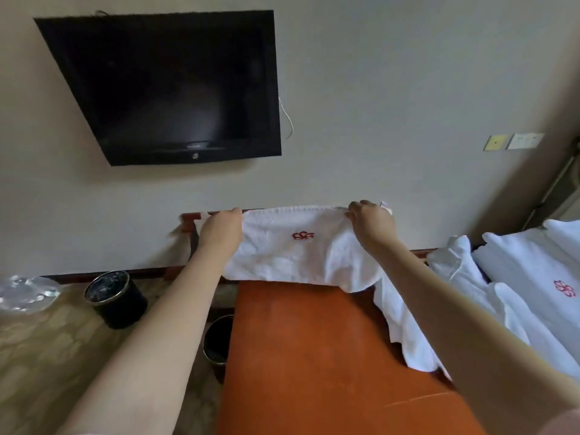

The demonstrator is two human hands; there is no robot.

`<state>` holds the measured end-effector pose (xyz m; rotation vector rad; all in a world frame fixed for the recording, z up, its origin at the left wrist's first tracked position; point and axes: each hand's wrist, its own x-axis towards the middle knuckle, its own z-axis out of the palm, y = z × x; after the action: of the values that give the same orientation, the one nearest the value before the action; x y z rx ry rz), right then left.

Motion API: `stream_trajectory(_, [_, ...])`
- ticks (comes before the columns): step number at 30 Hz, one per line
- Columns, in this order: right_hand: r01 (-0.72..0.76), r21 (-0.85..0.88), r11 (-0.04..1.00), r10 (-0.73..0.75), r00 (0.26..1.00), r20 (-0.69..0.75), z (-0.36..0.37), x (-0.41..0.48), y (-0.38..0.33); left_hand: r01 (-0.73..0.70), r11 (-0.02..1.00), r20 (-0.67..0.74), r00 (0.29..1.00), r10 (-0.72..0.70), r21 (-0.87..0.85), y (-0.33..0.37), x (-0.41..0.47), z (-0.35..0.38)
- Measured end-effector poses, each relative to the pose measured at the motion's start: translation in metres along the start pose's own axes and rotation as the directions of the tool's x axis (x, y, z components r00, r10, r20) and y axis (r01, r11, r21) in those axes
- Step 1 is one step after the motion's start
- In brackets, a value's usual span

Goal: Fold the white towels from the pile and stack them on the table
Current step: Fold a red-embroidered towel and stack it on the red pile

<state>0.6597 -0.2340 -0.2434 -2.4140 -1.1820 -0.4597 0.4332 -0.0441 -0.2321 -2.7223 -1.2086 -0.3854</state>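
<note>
Both your bare arms reach out ahead of you. Your left forearm climbs from the lower left, wrist straight, and your left grip shows you the back of the hand, fingers curled over the top edge of the towel at its left corner. Your right forearm comes up from the lower right, and your right grip pinches the opposite top corner, knuckles up, fingers bent down over the hem. The two grips sit level with each other and well apart. Your left fingertips are hidden behind the cloth.
</note>
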Motion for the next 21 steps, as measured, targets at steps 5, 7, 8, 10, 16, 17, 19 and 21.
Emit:
stream_trajectory(5, [-0.019,-0.030,0.999,0.019,0.999,-0.029,-0.035,0.030,-0.012,0.016,1.000,-0.077,0.997,-0.014,0.022,0.003,0.020,-0.042])
stream_trajectory(7, [-0.028,-0.063,0.998,0.024,0.998,-0.061,-0.046,0.036,-0.015,0.033,0.999,-0.108,0.994,-0.031,0.012,0.003,0.026,-0.054])
stream_trajectory(8, [-0.028,-0.069,0.997,0.022,0.996,-0.083,-0.049,0.038,-0.016,0.043,0.999,-0.132,0.990,-0.042,0.002,0.002,0.029,-0.057])
stream_trajectory(10, [-0.045,-0.049,0.998,0.038,0.990,-0.134,-0.054,0.041,-0.016,0.051,0.999,-0.170,0.984,-0.051,-0.005,0.001,0.032,-0.062])
stream_trajectory(16, [-0.021,0.008,1.000,0.022,0.999,-0.047,-0.038,0.032,-0.004,0.048,0.992,-0.200,0.980,-0.024,0.114,0.003,0.038,-0.066])
stream_trajectory(17, [-0.025,0.021,0.999,0.025,1.000,-0.002,-0.031,0.026,0.000,0.044,0.989,-0.195,0.981,-0.015,0.142,0.003,0.038,-0.064])
stream_trajectory(19, [-0.065,0.018,0.998,0.063,0.994,0.092,-0.015,0.015,0.006,0.031,0.993,-0.204,0.979,-0.008,0.111,0.005,0.035,-0.057])
stream_trajectory(21, [-0.119,0.012,0.993,0.115,0.977,0.179,0.001,0.003,0.008,-0.014,1.000,-0.209,0.978,0.015,0.004,0.006,0.034,-0.046])
